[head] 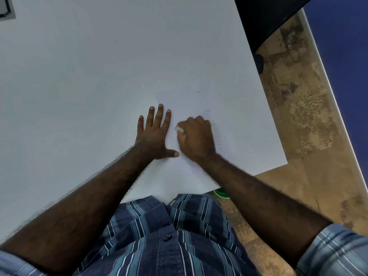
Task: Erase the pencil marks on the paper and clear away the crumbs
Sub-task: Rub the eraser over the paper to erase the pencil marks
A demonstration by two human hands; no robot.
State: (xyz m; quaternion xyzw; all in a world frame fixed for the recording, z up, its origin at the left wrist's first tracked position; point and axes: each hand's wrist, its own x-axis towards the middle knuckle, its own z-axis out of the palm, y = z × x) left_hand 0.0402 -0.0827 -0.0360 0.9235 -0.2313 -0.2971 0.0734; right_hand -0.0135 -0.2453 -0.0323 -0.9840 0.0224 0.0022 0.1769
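White paper [191, 100] is laid flat on the pale bench [79, 66], near the bench's right edge and close to the person's body. Faint pencil marks [208, 112] are seen on the sheet just beyond and right of the right hand [196, 138]; more thin strokes are visible along that hand's right side. A small white eraser [178, 128] is gripped in the curled fingers of the right hand and pressed onto the paper, only its tip being shown at the knuckles. The left hand [154, 134] is spread flat, fingers straight and thumb out, on the paper's left edge, just beside the right hand. Crumbs cannot be made out at this blur. A blue striped shirt [169, 236] is seen at the bottom of the view. A green object [221, 193] is partly hidden under the right forearm, below the bench edge. Mottled brown floor [298, 116] is seen to the right, with a dark chair [266, 20] at top right.
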